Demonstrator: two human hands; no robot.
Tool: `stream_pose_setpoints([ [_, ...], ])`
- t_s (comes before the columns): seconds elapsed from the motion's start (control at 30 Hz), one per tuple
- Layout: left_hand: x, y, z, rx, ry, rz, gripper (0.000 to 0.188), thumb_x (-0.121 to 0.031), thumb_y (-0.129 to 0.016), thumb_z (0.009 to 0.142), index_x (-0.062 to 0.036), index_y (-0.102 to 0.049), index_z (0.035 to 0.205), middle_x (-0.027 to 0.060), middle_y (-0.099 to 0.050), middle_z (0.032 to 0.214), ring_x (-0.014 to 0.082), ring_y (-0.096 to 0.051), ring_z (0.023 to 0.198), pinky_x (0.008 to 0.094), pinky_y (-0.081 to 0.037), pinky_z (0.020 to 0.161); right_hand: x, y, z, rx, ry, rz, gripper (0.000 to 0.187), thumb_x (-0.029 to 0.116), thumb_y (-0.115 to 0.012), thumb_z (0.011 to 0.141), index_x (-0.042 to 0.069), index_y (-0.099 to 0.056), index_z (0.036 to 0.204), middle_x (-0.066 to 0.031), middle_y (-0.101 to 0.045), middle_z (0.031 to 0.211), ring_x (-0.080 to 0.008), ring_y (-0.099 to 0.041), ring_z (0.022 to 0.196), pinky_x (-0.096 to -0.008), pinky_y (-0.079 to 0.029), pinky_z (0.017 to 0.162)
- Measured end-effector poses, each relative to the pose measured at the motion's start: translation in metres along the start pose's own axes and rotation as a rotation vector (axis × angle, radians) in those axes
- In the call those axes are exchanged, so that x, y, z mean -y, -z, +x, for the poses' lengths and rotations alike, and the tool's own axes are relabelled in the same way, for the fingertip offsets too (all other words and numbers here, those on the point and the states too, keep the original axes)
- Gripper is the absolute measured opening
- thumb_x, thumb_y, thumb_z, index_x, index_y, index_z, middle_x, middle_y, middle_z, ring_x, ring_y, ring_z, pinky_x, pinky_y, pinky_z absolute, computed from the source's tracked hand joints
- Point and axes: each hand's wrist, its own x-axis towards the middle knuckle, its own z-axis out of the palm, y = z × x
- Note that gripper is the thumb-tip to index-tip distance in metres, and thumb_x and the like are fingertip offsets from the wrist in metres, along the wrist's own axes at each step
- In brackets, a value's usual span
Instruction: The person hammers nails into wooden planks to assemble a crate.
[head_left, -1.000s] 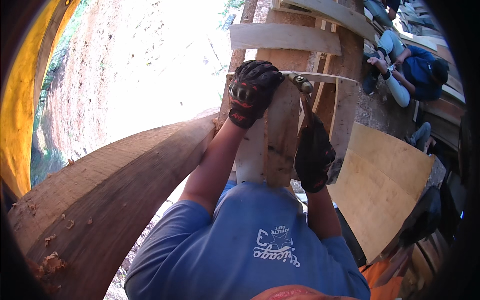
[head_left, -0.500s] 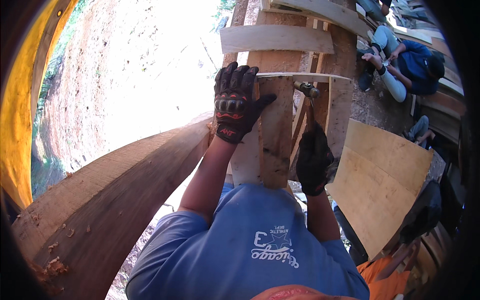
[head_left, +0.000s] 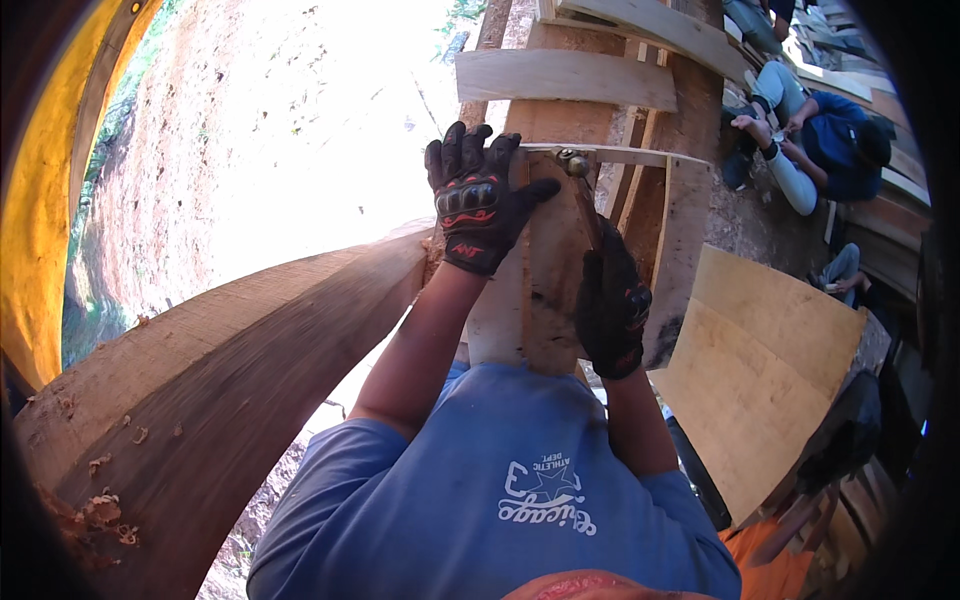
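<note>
My left hand (head_left: 476,203), in a black glove with red marks, lies flat with fingers spread on an upright wooden plank (head_left: 545,290), its fingertips at the plank's top edge. My right hand (head_left: 610,300), also in a black glove, is closed around the handle of a hammer (head_left: 578,180). The hammer's metal head sits at the top edge of the plank, just right of my left hand. A thin wooden strip (head_left: 640,156) runs across the plank's top.
A thick rough timber beam (head_left: 210,370) slants across the lower left. Plywood sheets (head_left: 760,370) lie at the right. More planks (head_left: 565,78) are fixed above. Another person in blue (head_left: 825,145) sits at the upper right. Bare earth lies far below at the left.
My left hand slid left along the plank and opened out flat. The hammer in my right hand swung up and its head now rests at the plank's top edge.
</note>
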Motion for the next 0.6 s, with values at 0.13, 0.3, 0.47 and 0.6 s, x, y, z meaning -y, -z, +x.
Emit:
stream_pose_setpoints([
  [0.13, 0.005, -0.002, 0.003, -0.01, -0.019, -0.039, 0.068, -0.053, -0.091, 0.076, -0.0079, -0.075, 0.124, 0.0113, -0.07, 0.122, 0.0341, -0.06, 0.122, 0.0503, -0.042, 0.112, 0.013, 0.007, -0.002, 0.036, -0.125, -0.02, 0.037, 0.01, -0.058, 0.109, -0.001, -0.065, 0.143, -0.0253, -0.074, 0.129, -0.0443, -0.075, 0.112, -0.0485, -0.062, 0.092],
  [0.3, 0.007, -0.001, 0.0, -0.009, -0.023, -0.058, 0.067, -0.052, -0.091, 0.077, -0.0066, -0.075, 0.124, 0.0124, -0.07, 0.123, 0.035, -0.06, 0.125, 0.0505, -0.044, 0.112, 0.005, -0.004, -0.005, -0.021, -0.01, -0.031, 0.038, 0.008, -0.058, 0.108, -0.001, -0.064, 0.144, -0.0249, -0.073, 0.132, -0.0428, -0.075, 0.113, -0.0476, -0.062, 0.092],
  [0.47, 0.007, -0.001, 0.0, 0.027, 0.007, -0.101, 0.071, -0.053, -0.091, 0.078, -0.0084, -0.071, 0.13, 0.0129, -0.07, 0.127, 0.035, -0.059, 0.128, 0.0505, -0.044, 0.113, 0.0, -0.008, -0.012, -0.153, 0.075, -0.261, 0.038, 0.006, -0.061, 0.107, -0.002, -0.063, 0.144, -0.0249, -0.074, 0.13, -0.0431, -0.076, 0.11, -0.047, -0.063, 0.091],
  [0.6, 0.006, 0.001, 0.0, 0.043, 0.011, -0.072, 0.073, -0.053, -0.091, 0.078, -0.009, -0.069, 0.133, 0.013, -0.069, 0.128, 0.0347, -0.059, 0.129, 0.0501, -0.044, 0.114, -0.007, -0.008, -0.014, -0.103, 0.062, -0.089, 0.036, 0.006, -0.06, 0.108, -0.005, -0.064, 0.142, -0.0267, -0.074, 0.128, -0.043, -0.077, 0.108, -0.0464, -0.063, 0.092],
])
